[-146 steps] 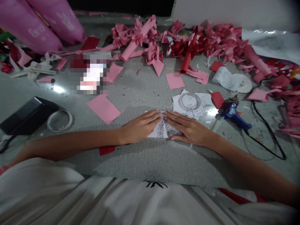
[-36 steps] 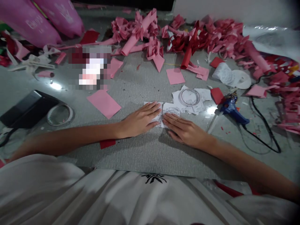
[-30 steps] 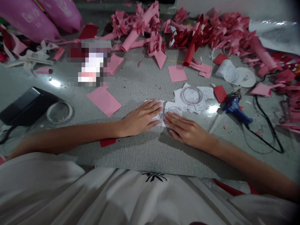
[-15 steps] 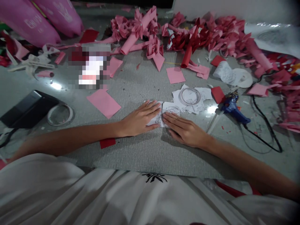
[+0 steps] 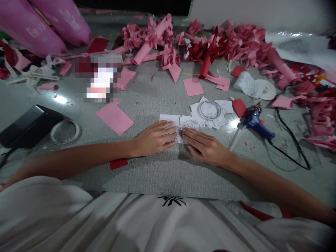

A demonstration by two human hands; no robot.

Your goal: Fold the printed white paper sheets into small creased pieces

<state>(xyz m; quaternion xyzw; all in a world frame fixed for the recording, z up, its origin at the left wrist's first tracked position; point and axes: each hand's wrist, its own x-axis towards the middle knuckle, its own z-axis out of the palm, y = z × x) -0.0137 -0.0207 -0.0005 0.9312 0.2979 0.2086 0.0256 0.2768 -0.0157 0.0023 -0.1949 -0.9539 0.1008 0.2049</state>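
Two white paper pieces with dark drawn lines lie side by side on the grey table, a narrow seam between them. My left hand rests flat on the left paper piece, fingers stretched out. On the right paper piece lies my right hand, its fingers straight and close together, the tips near the seam. Just beyond it, a roll of clear tape sits on a stack of white paper scraps. The hands cover much of both drawings.
A blue hot glue gun with a black cord lies at right. Pink paper, another tape roll and a black box-shaped object are at left. Pink and red paper flowers line the back beside pink bottles.
My left hand has slid slightly toward me, baring the upper edge of the left paper. My right hand stays nearly in place. The whole view has shifted a little.
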